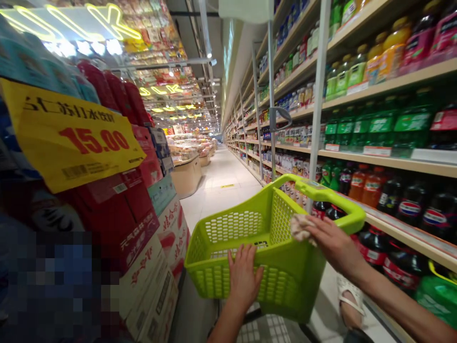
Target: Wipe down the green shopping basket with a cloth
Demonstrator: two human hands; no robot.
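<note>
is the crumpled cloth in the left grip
No, the right grip holds the crumpled cloth, while the left grip lies against the side of the green basket.

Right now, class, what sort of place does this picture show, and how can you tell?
Most likely a supermarket: shelves lined with bottled drinks, a yellow price sign, and a green shopping cart.

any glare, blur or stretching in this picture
In the head view, the neon sign glares and the lights below it blow out; in the head view, bottles at the right edge look stretched and soft; in the head view, the basket is fairly clear.
</note>
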